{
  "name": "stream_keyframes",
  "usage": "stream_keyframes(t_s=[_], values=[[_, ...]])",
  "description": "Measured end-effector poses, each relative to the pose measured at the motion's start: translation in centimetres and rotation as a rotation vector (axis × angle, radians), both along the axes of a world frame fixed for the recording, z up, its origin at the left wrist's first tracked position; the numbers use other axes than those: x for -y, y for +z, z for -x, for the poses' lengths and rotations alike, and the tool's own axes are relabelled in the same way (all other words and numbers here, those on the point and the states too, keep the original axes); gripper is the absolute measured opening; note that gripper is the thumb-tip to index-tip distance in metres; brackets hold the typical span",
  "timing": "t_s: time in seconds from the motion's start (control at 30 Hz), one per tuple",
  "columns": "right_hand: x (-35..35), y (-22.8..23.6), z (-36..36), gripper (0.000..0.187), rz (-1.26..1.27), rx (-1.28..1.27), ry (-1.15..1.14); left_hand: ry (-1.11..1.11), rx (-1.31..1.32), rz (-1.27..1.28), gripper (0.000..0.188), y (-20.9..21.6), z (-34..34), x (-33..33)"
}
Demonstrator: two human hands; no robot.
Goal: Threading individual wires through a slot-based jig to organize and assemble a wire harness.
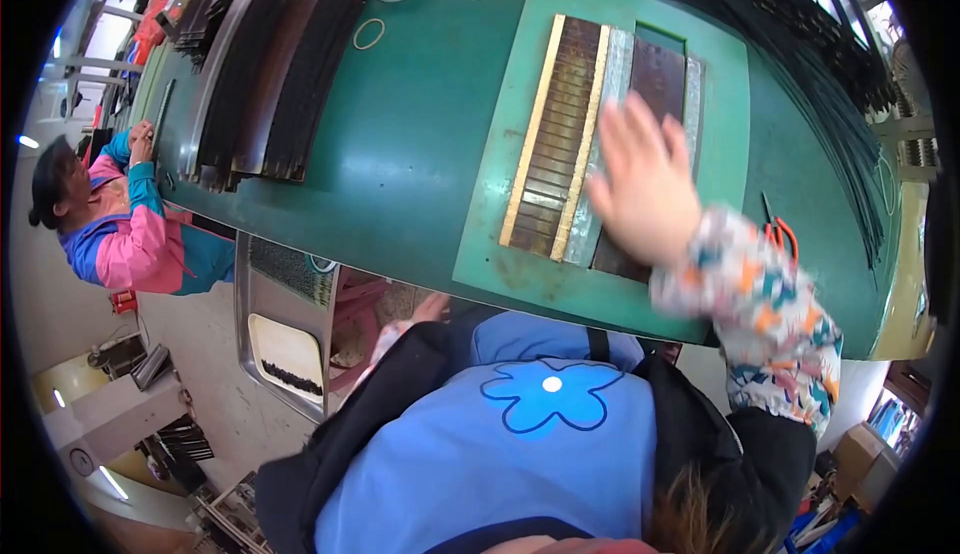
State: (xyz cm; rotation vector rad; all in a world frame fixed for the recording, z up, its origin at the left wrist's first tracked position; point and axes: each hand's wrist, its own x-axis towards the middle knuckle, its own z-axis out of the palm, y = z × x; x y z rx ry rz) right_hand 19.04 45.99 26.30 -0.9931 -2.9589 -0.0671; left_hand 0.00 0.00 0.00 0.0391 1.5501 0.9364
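Brown ribbed panel is lying on green board, 2 yellowish bars are edging its long sides, dark plate is lying to the right

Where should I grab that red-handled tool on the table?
By its red handles, probably best from the near side: they point roughly toward the person, while the narrow dark tip points away. Mind the patterned sleeve close beside them.

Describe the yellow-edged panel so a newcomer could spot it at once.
Find the big green table, then the lighter green board on it. There, just left of the right hand, lies a long brown panel crossed by thin lines. Pale yellow edges along both long sides set it apart from the plain dark strip to its right.
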Motion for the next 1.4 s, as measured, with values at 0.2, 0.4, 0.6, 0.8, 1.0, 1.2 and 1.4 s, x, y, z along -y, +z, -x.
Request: stream_keyframes(t_s=[0.2, 0.4, 0.6, 0.8, 1.0, 1.2, 1.4], values=[[-3.0, 3.9, -0.4, 0.037, 0.568, -0.19, 0.073, -0.462, -0.044, -0.628, 0.032, 23.9, 3.3, -15.8], [-9.1, -1.1, 2.4, 0.033, -0.092, -0.085, -0.102, -0.534, -1.289, -0.717, 0.052, 26.2, -0.1, -28.6], [8.6, 2.2, -6.2, 0.043, 0.259, -0.087, 0.381, -0.626, -1.416, -0.569, 0.063, 23.3, -3.0, -30.1], [2.1, -0.5, -18.4, 0.03, -0.126, -0.517, -0.355, -0.669, -1.51, -0.524, 0.064, 22.9, -4.0, -30.4], [0.8, -2.8, -22.5, 0.032, -0.262, -0.376, -0.462, -0.695, -1.529, -0.536, 0.061, 22.7, -4.3, -31.3], [2.5, 3.0, -16.4, 0.038, 0.177, -0.697, -0.471, -0.731, -1.325, -0.715, 0.06, 26.2, -4.0, -30.6], [5.4, 4.4, -2.7, 0.05, 0.386, -0.876, 0.078, -0.263, -0.016, -0.751, 0.043, 29.2, -6.3, -33.5]])
